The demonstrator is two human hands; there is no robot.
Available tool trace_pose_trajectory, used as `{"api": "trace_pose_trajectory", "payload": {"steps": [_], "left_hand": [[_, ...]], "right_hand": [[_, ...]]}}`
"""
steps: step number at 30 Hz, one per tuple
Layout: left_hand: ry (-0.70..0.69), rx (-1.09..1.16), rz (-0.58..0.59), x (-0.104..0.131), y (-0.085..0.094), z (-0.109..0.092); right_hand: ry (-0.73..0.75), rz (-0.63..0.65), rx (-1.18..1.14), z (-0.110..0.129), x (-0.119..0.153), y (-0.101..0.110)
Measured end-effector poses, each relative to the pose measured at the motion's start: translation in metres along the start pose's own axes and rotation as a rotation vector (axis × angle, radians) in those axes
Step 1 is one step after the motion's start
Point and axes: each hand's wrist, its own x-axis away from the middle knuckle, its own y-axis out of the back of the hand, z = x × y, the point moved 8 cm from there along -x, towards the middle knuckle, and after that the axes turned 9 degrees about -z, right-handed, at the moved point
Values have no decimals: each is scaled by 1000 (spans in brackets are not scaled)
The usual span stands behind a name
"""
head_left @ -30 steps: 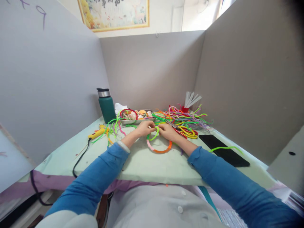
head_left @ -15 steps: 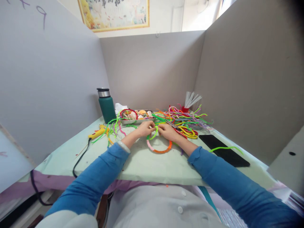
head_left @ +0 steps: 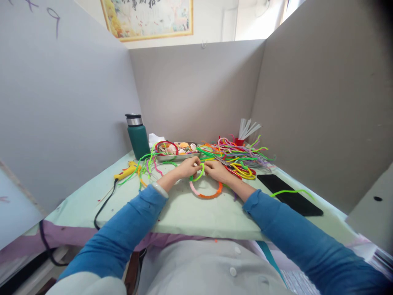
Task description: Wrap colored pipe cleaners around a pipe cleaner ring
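Note:
Between my two hands is a ring of fuzzy pipe cleaners point(head_left: 210, 196), orange and pink along its near side. A bright green pipe cleaner point(head_left: 201, 173) curves at its far left part. My left hand point(head_left: 189, 167) is closed, with finger and thumb pinching the green pipe cleaner at the ring. My right hand point(head_left: 215, 169) is closed too, its fingertips on the same green piece from the right. The fingers hide the far side of the ring.
A metal tray point(head_left: 178, 157) of shells stands behind my hands, a heap of pipe cleaners point(head_left: 242, 153) to its right. A green bottle point(head_left: 138, 137) and yellow glue gun point(head_left: 126, 171) are at left. A black phone-like slab point(head_left: 288, 194) lies at right. Grey partitions point(head_left: 196, 90) enclose the table.
Hardly anything differs. Both hands keep their place at the ring, with only a slight shift of the fingers at the green pipe cleaner.

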Motion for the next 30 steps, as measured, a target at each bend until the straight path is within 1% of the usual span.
{"api": "trace_pose_trajectory", "payload": {"steps": [7, 13, 15, 17, 22, 27, 30], "left_hand": [[1, -29, -23, -1, 1, 2], [-117, -189, -106, -4, 10, -6], [-131, -226, -114, -4, 11, -7], [-115, -224, -102, -4, 10, -5], [-56, -129, -43, -4, 4, 0], [-52, -115, -41, -4, 3, 1], [-45, -115, -18, -3, 2, 1]], "right_hand": [[1, -7, -2, -1, 0, 0], [3, -6, 7, -1, 0, 0], [11, -10, 12, -1, -1, 0], [14, -9, 10, 0, -1, 0], [-1, 2, 15, 1, 0, 0], [4, 3, 15, 0, 0, 0], [7, 11, 15, 1, 0, -1]]}}
